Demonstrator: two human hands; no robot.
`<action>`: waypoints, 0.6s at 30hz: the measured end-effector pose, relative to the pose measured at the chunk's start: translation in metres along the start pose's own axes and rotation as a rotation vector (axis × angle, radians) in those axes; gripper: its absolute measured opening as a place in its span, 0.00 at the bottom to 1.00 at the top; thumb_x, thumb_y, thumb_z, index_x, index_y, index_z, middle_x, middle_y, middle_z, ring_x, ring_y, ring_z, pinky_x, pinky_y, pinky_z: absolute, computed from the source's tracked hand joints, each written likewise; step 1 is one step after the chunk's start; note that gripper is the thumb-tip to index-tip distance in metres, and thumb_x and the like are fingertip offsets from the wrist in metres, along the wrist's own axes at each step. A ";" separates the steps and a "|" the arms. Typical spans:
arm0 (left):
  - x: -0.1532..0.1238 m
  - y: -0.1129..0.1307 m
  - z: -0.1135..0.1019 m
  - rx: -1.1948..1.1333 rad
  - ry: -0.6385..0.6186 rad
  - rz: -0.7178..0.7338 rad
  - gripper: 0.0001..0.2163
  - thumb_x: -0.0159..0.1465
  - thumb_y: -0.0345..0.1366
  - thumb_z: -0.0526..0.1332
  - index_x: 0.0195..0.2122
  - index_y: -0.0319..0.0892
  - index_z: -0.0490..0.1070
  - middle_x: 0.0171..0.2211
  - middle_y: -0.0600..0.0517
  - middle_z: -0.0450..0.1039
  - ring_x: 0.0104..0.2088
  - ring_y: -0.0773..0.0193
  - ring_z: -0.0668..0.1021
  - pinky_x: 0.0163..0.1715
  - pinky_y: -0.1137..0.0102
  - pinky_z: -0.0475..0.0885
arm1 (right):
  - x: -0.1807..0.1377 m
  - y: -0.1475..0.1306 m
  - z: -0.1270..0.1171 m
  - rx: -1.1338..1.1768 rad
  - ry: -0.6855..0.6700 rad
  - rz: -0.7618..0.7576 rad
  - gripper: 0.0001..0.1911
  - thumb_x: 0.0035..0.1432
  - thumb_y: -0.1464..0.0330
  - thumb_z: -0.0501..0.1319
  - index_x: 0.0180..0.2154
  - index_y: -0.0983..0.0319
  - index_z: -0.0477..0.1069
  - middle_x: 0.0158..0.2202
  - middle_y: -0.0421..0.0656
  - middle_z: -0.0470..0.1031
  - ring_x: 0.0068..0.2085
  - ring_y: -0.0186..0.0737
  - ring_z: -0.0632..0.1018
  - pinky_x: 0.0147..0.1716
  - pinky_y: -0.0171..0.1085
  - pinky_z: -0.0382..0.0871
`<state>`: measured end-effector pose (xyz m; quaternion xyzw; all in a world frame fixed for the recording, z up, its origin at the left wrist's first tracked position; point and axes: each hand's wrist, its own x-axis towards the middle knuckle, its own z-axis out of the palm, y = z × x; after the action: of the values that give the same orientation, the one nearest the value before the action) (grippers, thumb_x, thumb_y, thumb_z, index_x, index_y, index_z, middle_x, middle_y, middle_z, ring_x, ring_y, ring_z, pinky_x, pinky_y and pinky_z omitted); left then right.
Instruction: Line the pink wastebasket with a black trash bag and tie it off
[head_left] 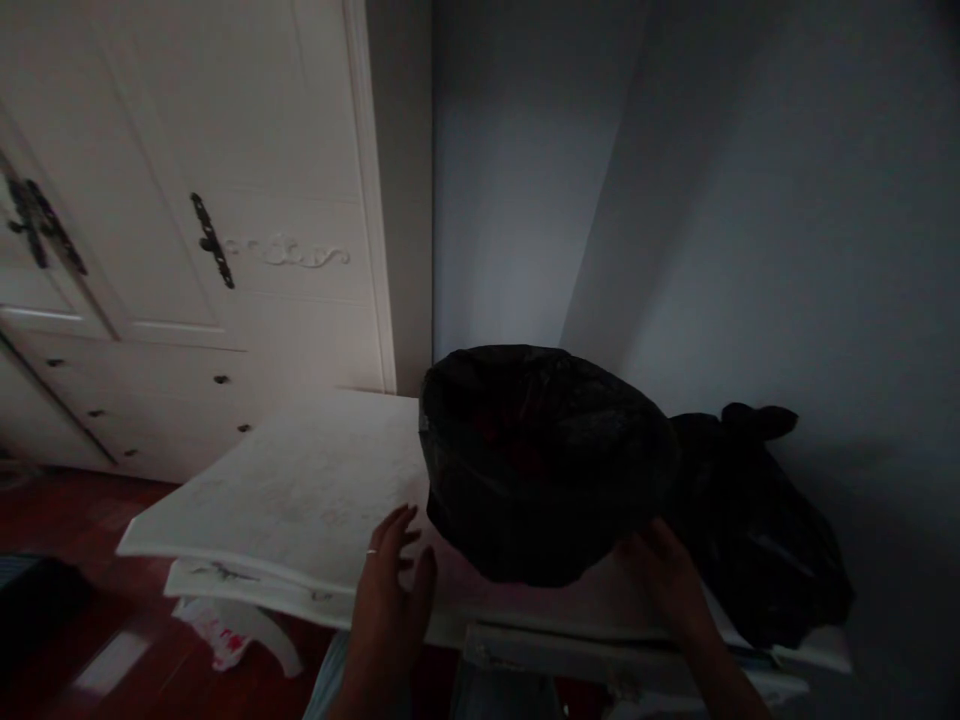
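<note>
Hands [390, 590] beside crinkly black bag [544, 460]

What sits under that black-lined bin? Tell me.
The black-lined bin rests on a white tabletop, both hands at its base. The spot directly beneath is covered; its dark inside cannot be made out.

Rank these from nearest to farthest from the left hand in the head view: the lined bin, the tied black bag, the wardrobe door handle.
1. Lined bin, just right of the left hand on the white tabletop.
2. Tied black bag, far right beyond the bin.
3. Wardrobe door handle, up left across the room.
</note>
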<state>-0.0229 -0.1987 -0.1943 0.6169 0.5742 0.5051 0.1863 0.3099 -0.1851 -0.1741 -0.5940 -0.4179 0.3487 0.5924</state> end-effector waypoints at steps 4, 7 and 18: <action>0.002 0.030 -0.025 0.068 0.219 0.159 0.21 0.68 0.40 0.60 0.61 0.44 0.64 0.59 0.39 0.70 0.54 0.51 0.79 0.46 0.55 0.81 | -0.016 0.010 -0.006 -0.010 0.089 -0.073 0.30 0.47 0.44 0.70 0.41 0.60 0.78 0.32 0.44 0.79 0.34 0.43 0.78 0.35 0.40 0.75; 0.013 0.071 -0.042 0.150 0.211 0.462 0.27 0.67 0.34 0.61 0.66 0.45 0.59 0.63 0.39 0.65 0.62 0.51 0.72 0.55 0.54 0.76 | -0.032 0.000 -0.001 -0.027 0.206 -0.236 0.24 0.52 0.50 0.69 0.45 0.58 0.77 0.41 0.46 0.79 0.41 0.44 0.79 0.41 0.40 0.76; 0.048 0.133 -0.065 0.275 0.034 0.995 0.14 0.64 0.24 0.62 0.49 0.42 0.74 0.40 0.50 0.78 0.46 0.62 0.78 0.62 0.58 0.66 | -0.061 -0.005 0.007 -0.320 -0.107 -0.444 0.16 0.62 0.57 0.62 0.48 0.56 0.77 0.46 0.48 0.80 0.48 0.49 0.81 0.46 0.43 0.78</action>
<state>-0.0166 -0.2149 -0.0399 0.8260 0.2752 0.4621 -0.1688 0.2780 -0.2384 -0.1750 -0.5547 -0.6181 0.1709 0.5301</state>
